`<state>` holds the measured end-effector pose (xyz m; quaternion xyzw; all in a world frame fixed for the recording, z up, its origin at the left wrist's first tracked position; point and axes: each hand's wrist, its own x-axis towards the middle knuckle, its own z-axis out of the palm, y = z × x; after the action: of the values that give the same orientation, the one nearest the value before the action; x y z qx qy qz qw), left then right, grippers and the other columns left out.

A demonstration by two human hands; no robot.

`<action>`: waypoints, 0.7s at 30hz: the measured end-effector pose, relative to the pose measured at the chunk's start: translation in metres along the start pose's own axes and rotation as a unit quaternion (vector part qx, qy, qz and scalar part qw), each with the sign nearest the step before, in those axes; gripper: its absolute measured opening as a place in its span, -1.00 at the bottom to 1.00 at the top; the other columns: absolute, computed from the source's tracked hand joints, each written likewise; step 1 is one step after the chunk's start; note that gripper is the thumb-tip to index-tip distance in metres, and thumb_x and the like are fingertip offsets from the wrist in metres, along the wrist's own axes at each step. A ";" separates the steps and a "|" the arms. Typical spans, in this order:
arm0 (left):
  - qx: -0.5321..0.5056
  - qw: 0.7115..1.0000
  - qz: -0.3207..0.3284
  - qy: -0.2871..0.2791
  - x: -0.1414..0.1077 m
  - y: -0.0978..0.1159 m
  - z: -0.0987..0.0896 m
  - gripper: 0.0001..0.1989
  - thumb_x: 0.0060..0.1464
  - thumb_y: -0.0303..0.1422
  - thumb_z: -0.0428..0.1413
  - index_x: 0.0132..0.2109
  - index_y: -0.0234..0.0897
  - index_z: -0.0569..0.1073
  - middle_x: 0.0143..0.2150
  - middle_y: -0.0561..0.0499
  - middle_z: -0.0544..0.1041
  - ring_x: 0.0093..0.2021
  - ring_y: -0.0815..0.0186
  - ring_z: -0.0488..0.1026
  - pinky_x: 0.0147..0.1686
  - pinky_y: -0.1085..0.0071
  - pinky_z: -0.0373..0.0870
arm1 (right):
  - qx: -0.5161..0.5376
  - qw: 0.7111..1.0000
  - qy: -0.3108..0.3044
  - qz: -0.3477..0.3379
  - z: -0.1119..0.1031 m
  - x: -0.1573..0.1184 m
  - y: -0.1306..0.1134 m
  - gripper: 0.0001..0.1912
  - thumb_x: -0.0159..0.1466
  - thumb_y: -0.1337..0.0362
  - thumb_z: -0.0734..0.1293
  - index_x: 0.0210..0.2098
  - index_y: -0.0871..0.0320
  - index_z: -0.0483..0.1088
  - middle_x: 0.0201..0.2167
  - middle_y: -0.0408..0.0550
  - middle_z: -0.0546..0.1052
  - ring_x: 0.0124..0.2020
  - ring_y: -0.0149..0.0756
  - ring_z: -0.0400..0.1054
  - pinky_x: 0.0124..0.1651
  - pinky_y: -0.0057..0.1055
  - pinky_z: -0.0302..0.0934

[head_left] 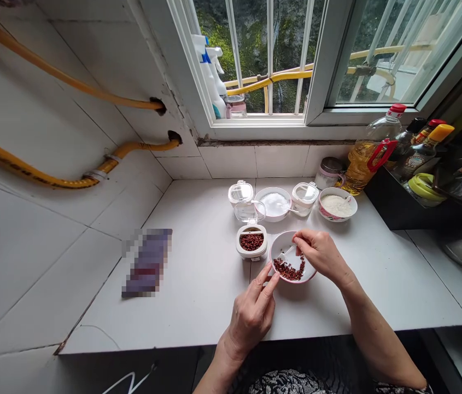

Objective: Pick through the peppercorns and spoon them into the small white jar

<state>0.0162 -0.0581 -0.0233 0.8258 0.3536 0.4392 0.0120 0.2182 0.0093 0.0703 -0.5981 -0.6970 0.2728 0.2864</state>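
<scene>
Between my hands stands a small white bowl (310, 271) with a pink rim, partly filled with dark red peppercorns (290, 270) that look like Sichuan peppercorns. My right hand (321, 254) pinches the handle of a small clear spoon (288, 253), whose tip is inside the bowl. At the bowl's near left edge, my left hand (254, 313) holds the rim with its fingertips; its thumb is mostly hidden. Just left of the bowl, a white-rimmed spice jar (251, 253) has its clear lid (250, 211) raised and holds more peppercorns.
Behind are a bowl of white granules (274, 203), two lidded jars (241, 192) (304, 198) and a flowered bowl of pale powder (336, 207). An oil bottle (364, 158) and a black rack (395, 205) stand right. A blurred purple packet (147, 265) lies left on the white counter (198, 306).
</scene>
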 end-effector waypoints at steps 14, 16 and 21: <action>-0.004 1.000 -0.001 0.000 0.000 0.001 0.000 -0.43 0.18 -0.72 -0.02 0.32 -0.40 0.29 0.27 -0.37 0.38 0.25 0.11 0.42 0.11 0.30 0.51 | 0.238 0.967 0.041 0.083 -0.011 0.007 0.012 -0.67 0.14 0.04 0.33 -0.43 0.20 0.52 -0.64 -0.08 0.52 -0.60 -0.38 0.19 -0.50 -0.42 0.04; -0.004 1.000 -0.001 0.001 0.000 0.001 0.000 -0.43 0.17 -0.72 -0.02 0.31 -0.41 0.30 0.27 -0.38 0.38 0.25 0.11 0.42 0.10 0.30 0.52 | 0.255 0.962 0.056 0.081 -0.011 0.009 0.012 -0.67 0.12 0.03 0.36 -0.43 0.21 0.52 -0.66 -0.09 0.51 -0.63 -0.41 0.14 -0.53 -0.43 0.00; -0.006 1.000 -0.001 0.002 0.001 0.001 0.000 -0.42 0.18 -0.72 -0.02 0.33 -0.39 0.28 0.27 -0.38 0.38 0.23 0.12 0.43 0.09 0.30 0.52 | 0.286 0.950 0.116 0.050 -0.004 0.014 0.001 -0.71 0.15 0.07 0.37 -0.39 0.21 0.52 -0.63 -0.10 0.53 -0.66 -0.46 0.08 -0.56 -0.44 -0.02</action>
<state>0.0171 -0.0581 -0.0227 0.8244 0.3515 0.4433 0.0168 0.2199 0.0236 0.0735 -0.5531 -0.5209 0.4034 0.5099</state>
